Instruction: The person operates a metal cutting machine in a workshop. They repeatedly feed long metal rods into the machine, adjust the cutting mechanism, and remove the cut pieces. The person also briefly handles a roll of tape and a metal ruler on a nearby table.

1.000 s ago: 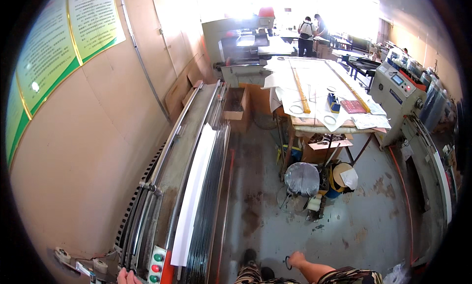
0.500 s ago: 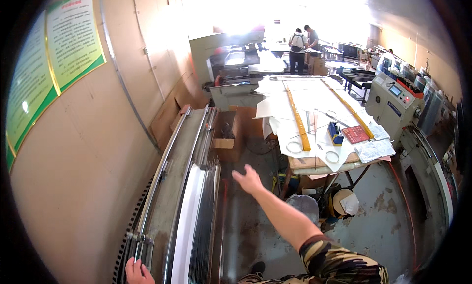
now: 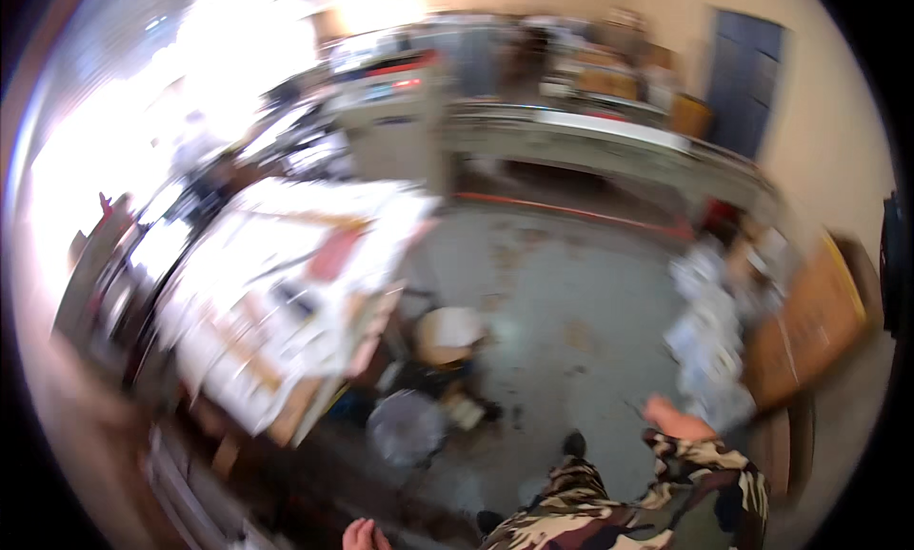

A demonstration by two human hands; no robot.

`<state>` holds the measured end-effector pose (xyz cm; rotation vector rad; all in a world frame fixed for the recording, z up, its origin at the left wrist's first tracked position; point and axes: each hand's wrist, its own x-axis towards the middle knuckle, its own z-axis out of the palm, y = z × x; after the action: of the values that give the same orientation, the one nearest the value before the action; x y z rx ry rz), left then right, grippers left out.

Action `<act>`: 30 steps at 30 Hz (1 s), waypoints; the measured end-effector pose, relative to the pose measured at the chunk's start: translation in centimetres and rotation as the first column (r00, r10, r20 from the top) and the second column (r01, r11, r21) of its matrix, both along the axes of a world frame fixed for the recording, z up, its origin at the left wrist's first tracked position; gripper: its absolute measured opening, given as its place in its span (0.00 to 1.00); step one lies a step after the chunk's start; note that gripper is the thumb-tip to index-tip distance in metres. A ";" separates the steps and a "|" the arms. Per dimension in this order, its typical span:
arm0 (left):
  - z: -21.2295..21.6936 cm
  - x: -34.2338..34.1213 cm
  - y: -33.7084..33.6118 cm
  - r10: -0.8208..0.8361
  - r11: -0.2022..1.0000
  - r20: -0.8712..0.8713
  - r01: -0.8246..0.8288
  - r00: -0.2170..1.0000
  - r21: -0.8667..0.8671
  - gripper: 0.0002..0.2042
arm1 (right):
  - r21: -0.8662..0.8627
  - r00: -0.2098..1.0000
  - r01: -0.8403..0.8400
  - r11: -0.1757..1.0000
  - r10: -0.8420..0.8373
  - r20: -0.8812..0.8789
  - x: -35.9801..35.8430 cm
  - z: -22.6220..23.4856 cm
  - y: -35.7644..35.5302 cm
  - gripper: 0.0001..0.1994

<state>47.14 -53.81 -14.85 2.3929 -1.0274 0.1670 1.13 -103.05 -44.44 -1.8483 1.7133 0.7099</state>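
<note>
— Blur is spread over the whole head view; what can be made out of the hands?

— Little. The left hand (image 3: 360, 534) is seen only as a few fingertips at the lower edge, just beside a dark machine edge (image 3: 190, 498). Nothing is seen to be held, and whether it is spread or curled cannot be told. The right hand (image 3: 674, 420) is raised in front of a camouflage sleeve (image 3: 709, 474); it is smeared by motion, so its opening cannot be told either, and nothing is seen in it.

— What is nearest to the right hand?

— A pile of white papers (image 3: 709, 345) is just beyond it, on the floor (image 3: 562, 283), beside a brown board (image 3: 809, 326) leaned at the right.

— And on the left?

— A surface (image 3: 286, 283) covered with white sheets is seen, with a reddish flat thing (image 3: 333, 255) lying on it. Below its near corner a round white bucket (image 3: 447, 331) and a grey bag (image 3: 405, 426) are set on the floor, close together. A dark shoe (image 3: 573, 443) is seen between the bag and the sleeve.

— Farther back?

— A long bench (image 3: 609, 145) is run along the far wall, and a dark door (image 3: 747, 79) is set at the upper right.
</note>
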 end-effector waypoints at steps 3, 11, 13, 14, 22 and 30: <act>-1.5 -2.4 -12.4 -0.339 0.938 -0.076 0.343 0.938 0.050 0.09 | -0.172 0.957 0.289 0.942 -0.284 0.055 -4.1 0.0 -0.6 0.15; -20.1 -3.1 -33.0 -0.345 0.572 -0.474 0.582 0.810 0.578 0.12 | 0.129 0.739 0.590 0.797 -0.598 0.310 -4.5 -5.9 3.9 0.24; -22.2 -3.8 -37.8 -0.297 0.444 -0.528 0.605 0.795 0.661 0.12 | 0.145 0.754 0.573 0.807 -0.588 0.294 -8.8 -5.9 3.3 0.25; -23.1 -4.1 -40.5 -0.294 0.374 -0.546 0.620 0.784 0.689 0.12 | 0.138 0.697 0.644 0.752 -0.652 0.299 -11.3 -5.9 2.8 0.23; -28.6 -6.3 -59.7 -0.416 -0.179 -0.652 0.646 0.634 0.742 0.14 | 0.147 0.362 0.905 0.400 -0.904 0.229 -26.1 -8.6 -1.7 0.18; -39.5 -10.3 -96.7 -0.740 -0.359 -0.483 0.332 0.469 0.872 0.13 | 0.660 -0.307 0.744 -0.110 -0.932 0.190 -23.1 -8.6 -15.4 0.19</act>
<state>36.83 -150.51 -54.39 2.1459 -3.3772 -0.9829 -22.00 -118.44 -53.05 0.0421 1.6724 -0.4226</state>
